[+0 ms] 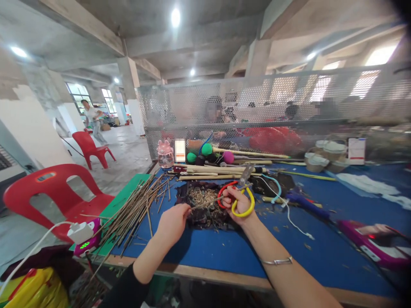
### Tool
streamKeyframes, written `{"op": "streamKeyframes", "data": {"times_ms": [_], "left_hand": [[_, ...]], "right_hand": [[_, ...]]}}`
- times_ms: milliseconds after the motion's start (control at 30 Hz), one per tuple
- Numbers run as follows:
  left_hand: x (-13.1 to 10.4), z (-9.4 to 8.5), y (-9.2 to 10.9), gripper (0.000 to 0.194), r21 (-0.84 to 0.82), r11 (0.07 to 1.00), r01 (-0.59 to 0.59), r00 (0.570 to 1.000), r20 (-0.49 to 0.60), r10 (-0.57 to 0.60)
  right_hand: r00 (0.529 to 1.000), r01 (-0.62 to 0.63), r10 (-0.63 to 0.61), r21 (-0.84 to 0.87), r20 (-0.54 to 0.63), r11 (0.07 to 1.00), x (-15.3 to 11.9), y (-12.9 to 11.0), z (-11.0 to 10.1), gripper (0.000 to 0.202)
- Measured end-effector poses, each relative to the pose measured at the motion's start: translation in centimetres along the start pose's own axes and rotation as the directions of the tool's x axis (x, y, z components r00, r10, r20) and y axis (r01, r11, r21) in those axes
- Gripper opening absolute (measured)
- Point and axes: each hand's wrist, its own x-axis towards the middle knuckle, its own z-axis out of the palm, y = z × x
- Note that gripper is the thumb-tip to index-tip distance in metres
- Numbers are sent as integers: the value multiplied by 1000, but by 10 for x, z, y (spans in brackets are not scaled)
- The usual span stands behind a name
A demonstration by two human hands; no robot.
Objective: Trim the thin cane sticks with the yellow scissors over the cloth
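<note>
Head view: both bare hands work above a blue table (pixel 221 256). The left hand (pixel 175 221) grasps one end of a thin twig (pixel 205 204) between thumb and bent fingers. The right hand (pixel 239 204) is curled around scissors (pixel 252 199) with one red and one yellow handle, and its fingers also grip the far part of the same twig. The scissor blades point away from the wearer; whether they stand apart or together cannot be told clearly at this angle.

Location of workpiece: the twig spans the gap between the hands, above short brown clippings (pixel 201 196) heaped on dark cloth (pixel 182 194). A loose bundle of similar twigs (pixel 133 216) lies left of the heap, partly on a green board (pixel 143 178). Beyond the heap lie pale sticks (pixel 215 170). To the right, a white cord (pixel 290 218) rests on the table.

Step in hand, by judgement: handling a single twig between both hands, with the scissors retained in the right. From this posture, a next move calls for a steady left pinch and for the left fingertips to remain clear of the blades.
</note>
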Motion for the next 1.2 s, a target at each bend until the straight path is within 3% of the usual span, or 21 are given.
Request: {"op": "streamKeyframes", "data": {"times_ms": [133, 267, 500, 733, 833, 1000, 1200], "left_hand": [[13, 10, 15, 34, 39, 999, -31, 994, -100, 35], [23, 13, 27, 43, 119, 988, -101, 988, -102, 113], [38, 10, 20, 47, 249, 937, -247, 962, -50, 267], [49, 11, 15, 48, 277, 897, -343, 928, -50, 370], [49, 14, 16, 44, 255, 875, -412, 894, -69, 442], [45, 15, 29, 39, 159, 793, -588, 795, -62, 603], [37, 8, 47, 26, 88, 738, -669, 742, 14, 671]], "right_hand": [[999, 27, -27, 3, 30, 1000, -4, -1, 6, 24], [994, -6, 7, -12, 113, 1000, -9, -2, 7, 24], [973, -178, 157, 113, 170, 978, 0, -5, -6, 22], [968, -182, 152, 143, 199, 973, 3, -9, -11, 19], [951, -214, 171, 151, 256, 965, 5, -10, -14, 19], [901, -328, 273, 118, 337, 937, 11, -13, -19, 16], [903, -320, 266, 116, 336, 940, 12, -18, -23, 10]]}}
